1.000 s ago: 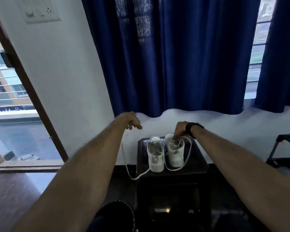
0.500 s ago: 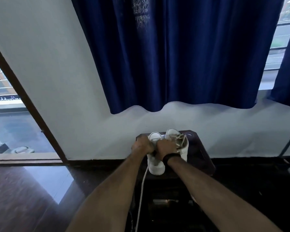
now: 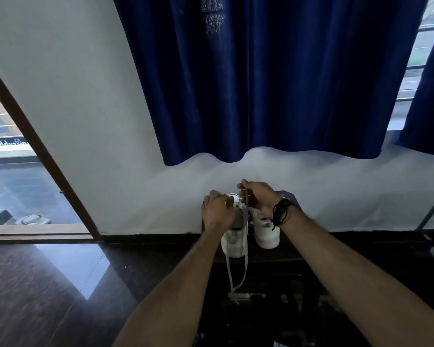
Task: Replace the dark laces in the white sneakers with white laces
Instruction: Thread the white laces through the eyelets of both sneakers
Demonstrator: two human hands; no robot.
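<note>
Left hand (image 3: 217, 211): grips left sneaker (image 3: 233, 242) collar.
Right hand (image 3: 257, 197): pinches white lace (image 3: 244, 256), which hangs straight down toward the person.

Home room: blue curtains (image 3: 273, 78) over window, polished dark floor (image 3: 35, 284), open balcony door (image 3: 35, 156).

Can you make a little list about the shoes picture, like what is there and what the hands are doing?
shoes: two white sneakers side by side on a dark stool
lace: white lace hanging down past the stool's front edge
left hand: grips the left sneaker's top
right hand: pinches the lace above the sneakers
wrist: dark band on the right one
behind: blue curtain, white wall
</note>
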